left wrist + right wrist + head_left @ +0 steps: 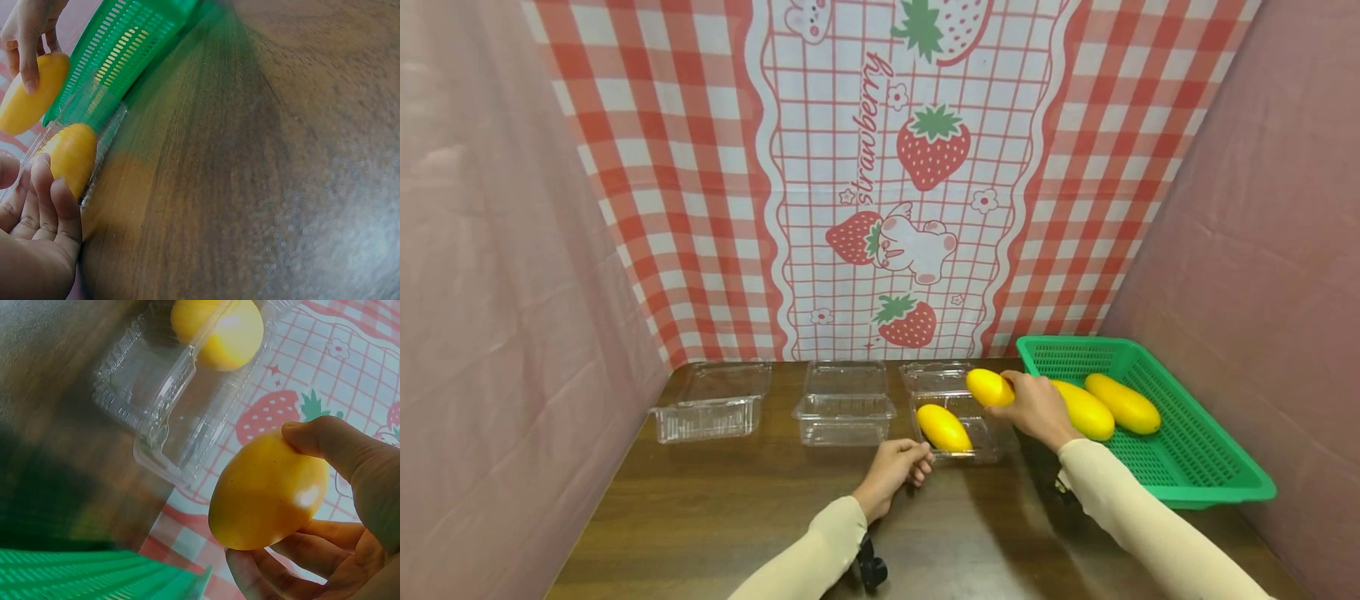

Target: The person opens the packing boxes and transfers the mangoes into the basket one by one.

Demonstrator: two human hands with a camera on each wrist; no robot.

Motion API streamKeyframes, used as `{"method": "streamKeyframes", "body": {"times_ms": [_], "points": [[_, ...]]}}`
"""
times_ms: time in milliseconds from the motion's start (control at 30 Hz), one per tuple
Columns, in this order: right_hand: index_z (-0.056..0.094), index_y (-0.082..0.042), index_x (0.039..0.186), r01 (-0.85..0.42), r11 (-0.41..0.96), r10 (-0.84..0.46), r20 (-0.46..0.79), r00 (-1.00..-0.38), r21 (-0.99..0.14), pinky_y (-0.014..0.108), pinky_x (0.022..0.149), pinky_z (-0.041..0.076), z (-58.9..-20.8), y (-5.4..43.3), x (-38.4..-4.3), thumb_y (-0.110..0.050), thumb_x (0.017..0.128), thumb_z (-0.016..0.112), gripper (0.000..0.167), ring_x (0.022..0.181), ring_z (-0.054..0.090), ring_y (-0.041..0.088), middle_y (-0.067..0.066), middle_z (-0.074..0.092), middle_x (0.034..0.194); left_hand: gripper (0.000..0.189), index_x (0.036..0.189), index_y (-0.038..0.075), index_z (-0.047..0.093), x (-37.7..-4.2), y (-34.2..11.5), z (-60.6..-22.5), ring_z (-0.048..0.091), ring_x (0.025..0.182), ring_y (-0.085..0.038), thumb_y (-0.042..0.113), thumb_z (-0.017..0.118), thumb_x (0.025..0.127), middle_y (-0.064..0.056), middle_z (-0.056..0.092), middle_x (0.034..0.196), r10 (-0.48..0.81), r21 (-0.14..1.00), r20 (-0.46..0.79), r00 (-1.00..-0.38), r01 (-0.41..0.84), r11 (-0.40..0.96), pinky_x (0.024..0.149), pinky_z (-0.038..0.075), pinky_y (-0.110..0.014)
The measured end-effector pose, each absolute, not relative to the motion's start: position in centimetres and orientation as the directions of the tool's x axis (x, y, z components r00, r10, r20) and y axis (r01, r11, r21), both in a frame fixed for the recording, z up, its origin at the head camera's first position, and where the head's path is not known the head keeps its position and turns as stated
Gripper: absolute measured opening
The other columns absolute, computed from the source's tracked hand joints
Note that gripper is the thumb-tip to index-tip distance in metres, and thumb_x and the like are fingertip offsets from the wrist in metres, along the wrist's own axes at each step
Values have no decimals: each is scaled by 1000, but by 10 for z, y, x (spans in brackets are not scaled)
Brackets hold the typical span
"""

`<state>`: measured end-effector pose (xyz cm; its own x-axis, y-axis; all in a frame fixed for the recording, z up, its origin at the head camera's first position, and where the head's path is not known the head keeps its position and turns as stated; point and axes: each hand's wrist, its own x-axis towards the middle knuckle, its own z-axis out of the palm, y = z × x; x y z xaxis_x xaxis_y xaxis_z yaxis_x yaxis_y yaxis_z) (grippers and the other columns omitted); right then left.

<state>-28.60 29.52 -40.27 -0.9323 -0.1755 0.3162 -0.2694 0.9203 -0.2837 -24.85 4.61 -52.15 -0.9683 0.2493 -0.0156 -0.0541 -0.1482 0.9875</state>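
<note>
My right hand (1033,408) holds a smooth yellow oval fruit (269,490) between thumb and fingers, raised over the right end of a clear plastic clamshell box (988,454). Inside that box lies another yellow fruit (943,428), tilted towards the front. At the box's front left corner, the fingers of my left hand (895,471) are curled, with thumb and forefinger pinching the rim. The box's lid (932,377) is folded back behind it.
To the right stands a green plastic basket (1213,442) holding more yellow fruits (1123,404). Two further clear clamshell boxes, one in the middle (845,429) and one at left (707,421), have their lids back. A checked strawberry cloth (887,167) hangs behind the wooden table (700,508).
</note>
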Motion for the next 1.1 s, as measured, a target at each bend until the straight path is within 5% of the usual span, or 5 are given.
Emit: {"method": "streamKeyframes", "body": {"times_ms": [300,1100], "points": [[64,8,128,-236,924,-140,307,-941,-301,42,63,48,-399,304,-279,-30,81,87,65,68,54,26,18,70,92,33,98,-14,70,-250,44,-520,54,59,-9,18,63,103,-2,63,72,265,988,-26,-964,-64,-138,56,50,-21],[63,7,132,-222,915,-124,290,-949,-336,34,59,43,-386,336,-265,-35,82,86,69,66,53,23,14,70,92,28,94,-7,72,-250,47,-522,54,58,-10,18,63,103,-2,63,71,248,985,-28,-968,-68,-157,54,49,-21]]}}
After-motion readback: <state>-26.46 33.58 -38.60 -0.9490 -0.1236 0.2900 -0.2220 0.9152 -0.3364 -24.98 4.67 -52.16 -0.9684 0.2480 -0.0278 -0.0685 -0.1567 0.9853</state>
